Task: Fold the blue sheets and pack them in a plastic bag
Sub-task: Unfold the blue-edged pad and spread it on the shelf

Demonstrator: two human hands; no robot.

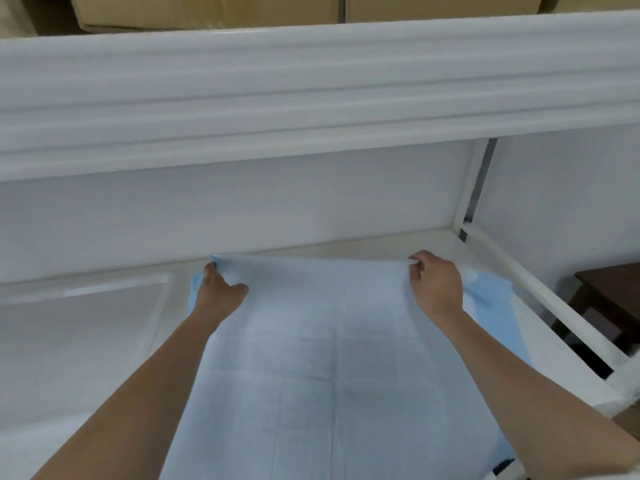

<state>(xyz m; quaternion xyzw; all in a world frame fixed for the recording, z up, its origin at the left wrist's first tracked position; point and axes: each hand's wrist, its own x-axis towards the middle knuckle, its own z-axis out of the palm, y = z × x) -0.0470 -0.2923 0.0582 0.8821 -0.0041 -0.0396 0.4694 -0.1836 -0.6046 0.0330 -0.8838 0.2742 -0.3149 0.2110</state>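
A pale blue sheet (318, 358) with crease lines lies spread on the white table, running from the near edge to the back. My left hand (218, 289) pinches its far left corner. At the far right corner my right hand (436, 282) grips the edge, which is lifted slightly off the surface. More blue sheet (491, 296) shows underneath, sticking out to the right of my right hand and a little at the left. A clear plastic bag (83, 317) lies flat on the table to the left of the sheet.
A white shelf (311, 98) overhangs the back of the table, with cardboard boxes (207, 10) on top. A white frame rail (540, 292) borders the table's right side. Beyond it stands dark wooden furniture (613, 292).
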